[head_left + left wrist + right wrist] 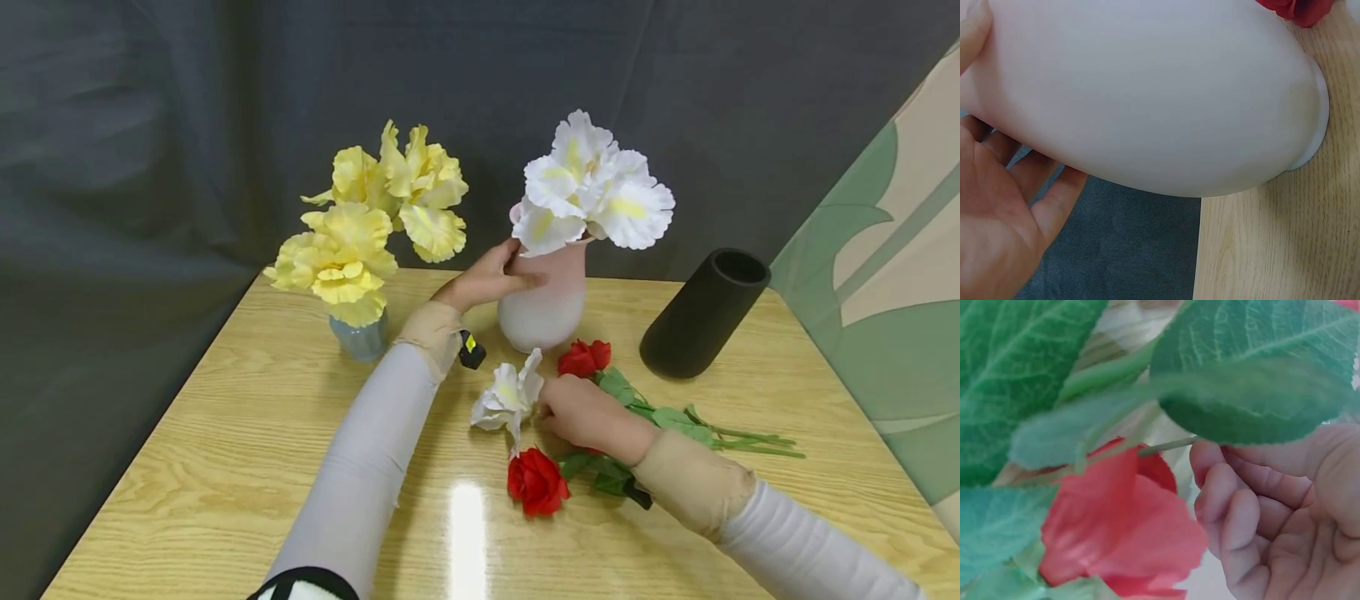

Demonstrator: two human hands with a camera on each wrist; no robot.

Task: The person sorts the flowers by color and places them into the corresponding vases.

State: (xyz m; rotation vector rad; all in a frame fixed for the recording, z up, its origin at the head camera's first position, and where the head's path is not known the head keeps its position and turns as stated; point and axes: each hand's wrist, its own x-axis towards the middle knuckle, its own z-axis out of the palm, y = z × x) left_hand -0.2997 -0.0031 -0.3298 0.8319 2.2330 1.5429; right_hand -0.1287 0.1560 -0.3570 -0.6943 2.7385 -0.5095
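We saw the left hand (491,275) wrapped round the neck of the pink and white vase (551,300), thumb on its near side and the other fingers behind, gripping it. The vase stood on its base near the back of the wooden table (225,467), with white flowers (592,183) filling its mouth.

The right hand (588,417) was in front of the vase, low over the table, its fingers curled; in the right wrist view we found thumb and forefinger pinching a thin stem (1169,447). A loose white flower (506,396) was right at those fingertips, though the hand hid where the stem met it.

Near that hand we counted one red rose (537,482) on the near side and another rose (583,358) close to the vase's foot, its leafy stems reaching to the right.

To the left we had yellow flowers (352,250) in a small blue vase (360,336); to the right stood a black vase (697,321). Dark cloth (450,67) hung behind everything.
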